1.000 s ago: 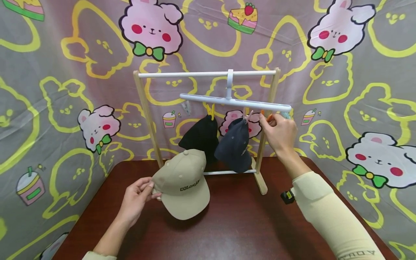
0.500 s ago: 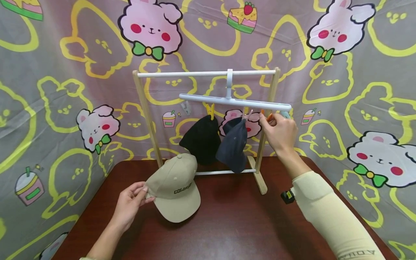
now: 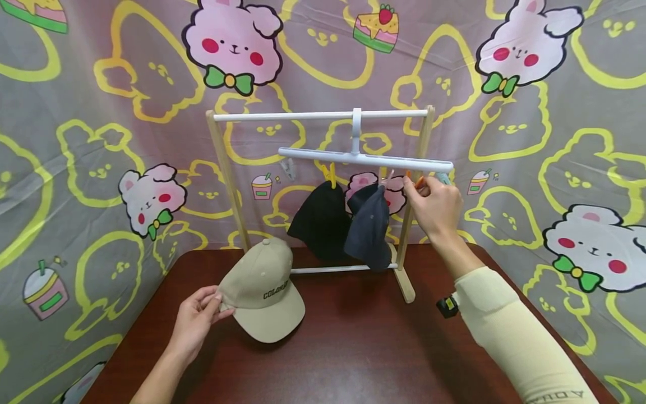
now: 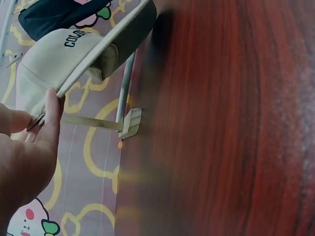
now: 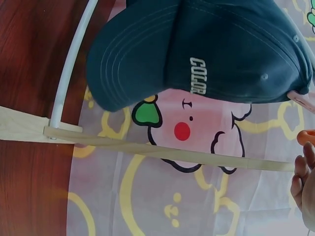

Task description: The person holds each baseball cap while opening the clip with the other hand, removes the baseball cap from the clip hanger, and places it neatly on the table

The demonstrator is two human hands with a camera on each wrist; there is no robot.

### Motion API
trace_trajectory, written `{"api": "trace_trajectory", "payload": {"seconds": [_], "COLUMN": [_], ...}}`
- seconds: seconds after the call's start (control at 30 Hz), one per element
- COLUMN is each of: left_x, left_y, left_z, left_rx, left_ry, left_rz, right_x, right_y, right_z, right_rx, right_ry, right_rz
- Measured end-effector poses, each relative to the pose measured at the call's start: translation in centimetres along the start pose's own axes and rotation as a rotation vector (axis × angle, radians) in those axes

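Observation:
My left hand [image 3: 192,322] pinches the back edge of a beige baseball cap [image 3: 259,280] between thumb and fingers, brim low toward the front. In the left wrist view the cap [image 4: 54,61] shows side-on, over the tabletop. Up at the right end of a pale blue hanger [image 3: 313,155], my right hand [image 3: 436,205] pinches an orange clothespin [image 3: 419,182]. From the same hanger hang a black cap [image 3: 320,221] on a yellow clothespin [image 3: 331,175] and a navy cap [image 3: 368,230] on a pink clothespin [image 3: 387,178]. The navy cap [image 5: 216,54] fills the top of the right wrist view.
A wooden rack [image 3: 224,163] with white rods stands at the back of the dark red table [image 3: 353,348]. The hanger hooks over its top rod [image 3: 282,116] and tilts down rightward. A grey clothespin [image 3: 288,168] dangles near its left end. A printed curtain [image 3: 166,33] surrounds the table.
My left hand has drawn the beige cap leftward, away from the hanging caps. The black and navy caps have swung, ending farther right. My right hand has stayed at the orange clothespin.

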State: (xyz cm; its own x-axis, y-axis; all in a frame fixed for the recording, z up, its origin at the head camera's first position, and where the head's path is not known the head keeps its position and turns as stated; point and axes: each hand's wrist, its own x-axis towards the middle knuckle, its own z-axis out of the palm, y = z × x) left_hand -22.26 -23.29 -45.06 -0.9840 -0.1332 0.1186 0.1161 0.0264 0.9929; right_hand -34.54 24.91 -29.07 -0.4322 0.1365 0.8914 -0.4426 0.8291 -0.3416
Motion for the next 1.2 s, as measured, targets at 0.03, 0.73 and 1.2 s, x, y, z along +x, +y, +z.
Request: {"api": "trace_trajectory", "payload": {"seconds": [0.03,0.73,1.2], "left_x": [0.0,0.1,0.2], "left_y": [0.0,-0.4,-1.3], "left_z": [0.0,-1.3,-2.5], "left_rx": [0.005,0.405,0.649], "left_ry": [-0.002,-0.031,0.031], "left_rz": [-0.006,-0.041,0.028], "right_x": [0.0,0.0,-0.1], "right_y": [0.0,0.1,0.3], "right_z": [0.0,-0.1,0.3], "right_rx": [0.000,-0.014,-0.016], "right_ry": [0.001,0.006,0.009], "right_rz": [-0.001,-0.028,-0.017]}}
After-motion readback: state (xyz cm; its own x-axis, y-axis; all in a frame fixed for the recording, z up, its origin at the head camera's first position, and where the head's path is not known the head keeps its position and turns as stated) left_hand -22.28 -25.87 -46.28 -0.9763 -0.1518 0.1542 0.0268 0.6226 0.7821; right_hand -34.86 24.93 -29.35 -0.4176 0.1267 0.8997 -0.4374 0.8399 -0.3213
